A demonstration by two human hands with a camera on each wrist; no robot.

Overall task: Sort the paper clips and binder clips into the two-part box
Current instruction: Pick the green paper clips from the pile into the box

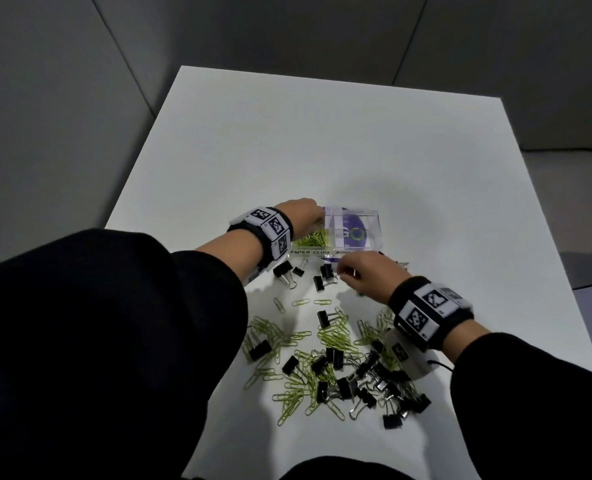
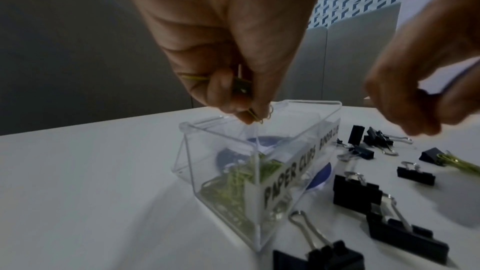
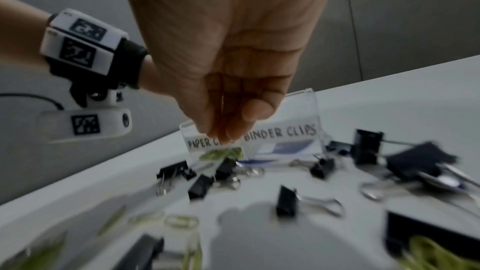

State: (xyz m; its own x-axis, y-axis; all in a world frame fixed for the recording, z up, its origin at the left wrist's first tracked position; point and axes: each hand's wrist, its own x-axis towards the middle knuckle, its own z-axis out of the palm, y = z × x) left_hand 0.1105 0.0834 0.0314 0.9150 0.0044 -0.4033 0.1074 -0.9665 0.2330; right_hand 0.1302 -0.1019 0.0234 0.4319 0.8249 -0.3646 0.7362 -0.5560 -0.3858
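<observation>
The clear two-part box (image 1: pixel 374 216) stands mid-table, its front labelled PAPER CLIPS and BINDER CLIPS. Green paper clips (image 1: pixel 313 237) lie in its left compartment (image 2: pixel 233 178); in the right one I see only a purple printed disc. My left hand (image 1: pixel 317 221) hovers over the left compartment and pinches a few green paper clips (image 2: pixel 253 115) at its fingertips. My right hand (image 1: pixel 344 271) is just in front of the box (image 3: pixel 298 130), fingers bunched (image 3: pixel 228 130) round a thin yellowish wire that looks like a paper clip (image 3: pixel 223 100).
Several black binder clips (image 1: pixel 324 277) lie just in front of the box. Nearer me, a mixed heap of green paper clips (image 1: pixel 332 336) and binder clips (image 1: pixel 374 379) spreads over the white table (image 1: pixel 322 150). Grey walls surround the table.
</observation>
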